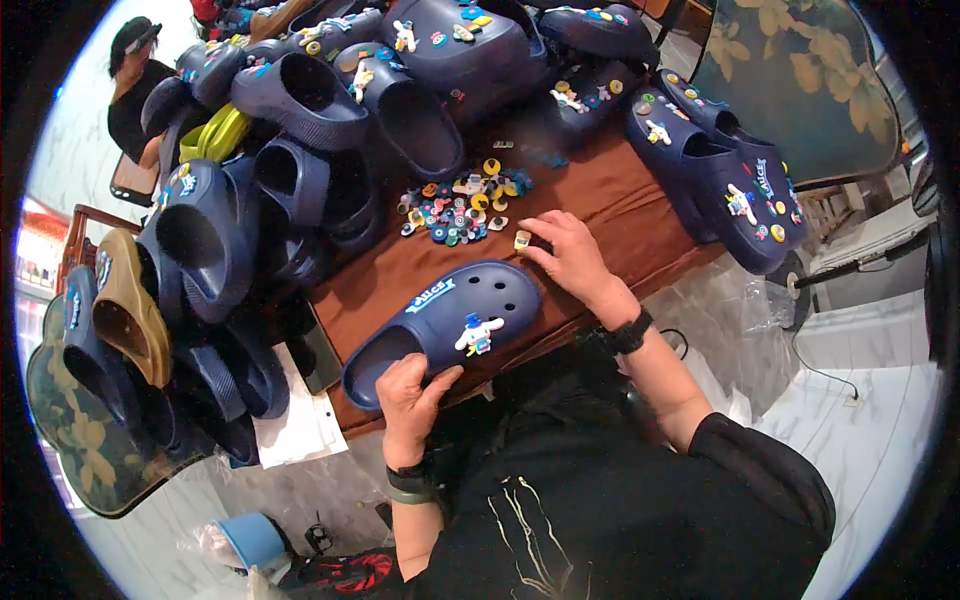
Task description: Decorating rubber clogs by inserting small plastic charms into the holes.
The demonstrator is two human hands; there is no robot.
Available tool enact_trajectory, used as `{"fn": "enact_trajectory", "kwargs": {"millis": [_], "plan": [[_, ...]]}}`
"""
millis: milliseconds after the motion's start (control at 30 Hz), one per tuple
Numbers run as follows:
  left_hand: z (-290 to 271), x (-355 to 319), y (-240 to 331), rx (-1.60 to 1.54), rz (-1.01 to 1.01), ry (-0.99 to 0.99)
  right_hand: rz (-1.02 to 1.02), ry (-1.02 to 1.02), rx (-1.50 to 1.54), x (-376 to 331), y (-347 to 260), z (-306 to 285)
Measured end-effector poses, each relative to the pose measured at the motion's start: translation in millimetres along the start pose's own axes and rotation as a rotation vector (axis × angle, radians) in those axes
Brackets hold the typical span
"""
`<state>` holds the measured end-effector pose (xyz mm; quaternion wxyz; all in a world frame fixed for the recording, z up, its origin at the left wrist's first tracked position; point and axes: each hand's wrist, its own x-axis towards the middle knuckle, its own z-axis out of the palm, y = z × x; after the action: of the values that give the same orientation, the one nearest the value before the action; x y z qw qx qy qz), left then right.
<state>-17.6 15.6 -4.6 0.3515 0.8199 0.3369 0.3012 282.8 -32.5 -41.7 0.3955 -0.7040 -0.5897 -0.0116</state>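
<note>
A navy blue clog (430,318) lies on the brown tabletop in front of me, its holed toe pointing to the upper right. It bears a light blue lettered charm (430,297) and a white cartoon figure charm (479,334); several holes near the toe are bare. My left hand (412,395) grips the clog's heel edge, thumb along the side. Just past the toe, my right hand (568,252) pinches a small yellow and white shoe charm (522,240) between thumb and fingertips. A pile of colourful small charms (465,208) sits beyond the clog, close to the right hand's fingers.
Navy clogs (205,240) are stacked along the left and far sides, with a tan clog (130,305) and a lime green one (215,135) among them. Decorated clogs (760,205) stand at the right. White papers (297,415) hang at the table's left corner.
</note>
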Motion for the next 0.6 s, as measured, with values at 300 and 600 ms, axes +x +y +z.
{"fn": "enact_trajectory", "kwargs": {"millis": [300,600], "plan": [[1,1,0,0.028,0.015,0.006,-0.079,0.085,-0.065,8,-6,7],[6,-2,-5,-0.042,0.031,0.031,-0.417,0.026,0.025,14,-55,-6]]}}
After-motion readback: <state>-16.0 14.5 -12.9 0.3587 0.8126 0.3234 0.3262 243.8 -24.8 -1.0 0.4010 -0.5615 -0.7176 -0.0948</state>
